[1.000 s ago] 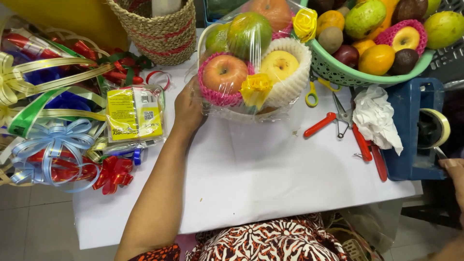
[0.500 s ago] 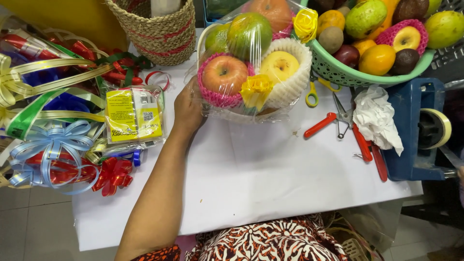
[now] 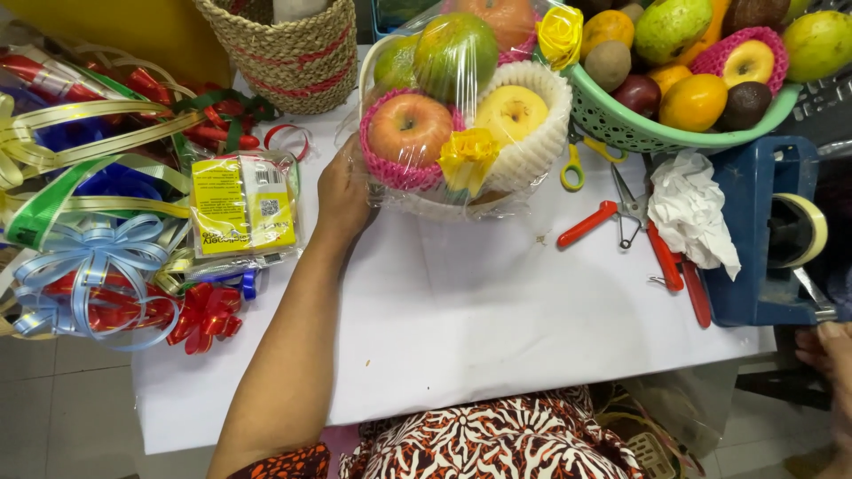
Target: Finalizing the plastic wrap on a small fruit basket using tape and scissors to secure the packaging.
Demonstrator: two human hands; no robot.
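Nearest the camera, a patterned red, black and white garment (image 3: 479, 443) fills the lower edge. From beside it the left forearm runs up over the white tabletop (image 3: 461, 319). The left hand (image 3: 344, 191) lies against the left side of the clear-film-wrapped fruit basket (image 3: 461, 115), palm on the plastic; its fingers are tucked behind the wrapping, so I cannot tell how tightly they curl. The right hand (image 3: 830, 355) shows only in part at the right edge, just below the blue tape dispenser (image 3: 768, 235) with its roll of clear tape; whether its fingers grip anything cannot be told.

The wrapped basket stands at the middle of the tabletop's far half. At its front are a red apple in a pink foam net (image 3: 408, 133), a yellow pear in a white foam net (image 3: 519, 115) and a yellow ribbon rose (image 3: 468, 153).

As I judge it, the step in hand is sealing the wrap: one hand steadies the basket while the other is at the tape. The next move calls for keeping the film taut.

Red-handled pliers (image 3: 635, 222) lie right of the basket. Farther off stand a green plastic basket of loose fruit (image 3: 639, 133) and a woven straw basket (image 3: 284, 53).
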